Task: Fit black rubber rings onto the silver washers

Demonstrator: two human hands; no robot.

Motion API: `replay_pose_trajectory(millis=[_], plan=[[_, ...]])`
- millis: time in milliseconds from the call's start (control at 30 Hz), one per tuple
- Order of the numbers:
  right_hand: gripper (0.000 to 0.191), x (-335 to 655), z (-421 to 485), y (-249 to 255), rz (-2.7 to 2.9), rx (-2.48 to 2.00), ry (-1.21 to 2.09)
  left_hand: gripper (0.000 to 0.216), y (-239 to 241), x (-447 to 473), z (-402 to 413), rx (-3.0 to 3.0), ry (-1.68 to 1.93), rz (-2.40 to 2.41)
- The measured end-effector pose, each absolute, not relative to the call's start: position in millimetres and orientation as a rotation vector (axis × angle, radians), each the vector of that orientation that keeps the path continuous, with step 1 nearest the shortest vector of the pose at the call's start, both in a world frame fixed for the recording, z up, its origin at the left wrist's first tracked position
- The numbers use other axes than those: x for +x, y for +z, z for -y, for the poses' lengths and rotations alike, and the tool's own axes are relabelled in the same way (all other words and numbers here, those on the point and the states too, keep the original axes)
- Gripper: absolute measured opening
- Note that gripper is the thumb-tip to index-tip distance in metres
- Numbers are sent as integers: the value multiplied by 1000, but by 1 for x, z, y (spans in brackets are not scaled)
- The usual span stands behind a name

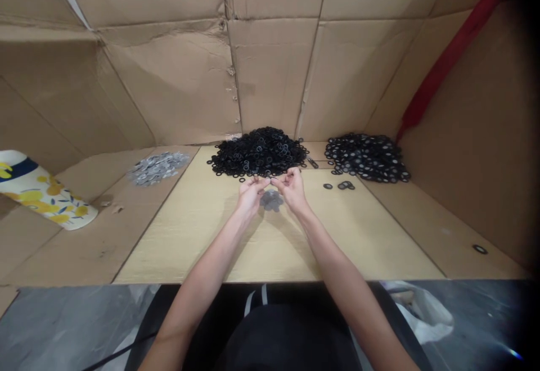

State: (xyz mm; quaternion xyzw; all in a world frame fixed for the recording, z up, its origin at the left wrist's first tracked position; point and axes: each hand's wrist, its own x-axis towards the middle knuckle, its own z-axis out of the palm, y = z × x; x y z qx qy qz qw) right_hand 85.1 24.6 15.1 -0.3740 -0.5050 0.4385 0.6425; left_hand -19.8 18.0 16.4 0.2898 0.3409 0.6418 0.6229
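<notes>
Rings (257, 154), black with a dull sheen, lie heaped just above the frame's centre, thin, flat and round with open middles. Below them, the left hand (252, 194) and right hand (294, 192) meet at the centre, fingertips drawn together; the meeting point is too small to read, so I cannot tell whether either grip is clamped on a piece. A small cluster of grey discs (271, 200) lies under the hands, flat and matt; a larger pile of silvery discs (158, 167) sits at middle left. At middle right, another heap (367, 157) shows black rings with pale centres, and a few loose pieces (346, 185) lie before it. The surface is a smooth yellowish board (189, 241) bordered by brown cardboard (97, 247), enclosed by creased, seamed cardboard walls (274, 73). A red strip (451, 62) slants down the upper right. At left, a cream cylinder (50, 194) carries a print of yellow fruit and dark-blue leaves; grey floor (63, 326) shows at lower left.
</notes>
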Motion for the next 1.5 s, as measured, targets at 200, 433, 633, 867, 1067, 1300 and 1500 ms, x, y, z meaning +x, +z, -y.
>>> replay_pose_trajectory(millis=[200,433,633,867,1067,1300,1500], plan=[[45,84,-23,20,1032,-797,1070,29,14,-17,-18,738,1471,-774],[45,90,-20,28,1012,-854,1244,25,23,-16,-11,724,1476,-804],[45,101,-16,30,1151,-961,1337,24,21,-20,-11,711,1457,-848],[46,104,-19,24,989,-916,1525,26,13,-20,-13,777,1426,-838],[37,105,-20,23,1040,-1003,1605,25,7,-21,-16,791,1450,-855],[21,104,-23,20,822,-962,1597,25,4,-20,-17,804,1425,-814],[21,103,-23,21,824,-992,1609,25,6,-23,-18,698,1356,-785]])
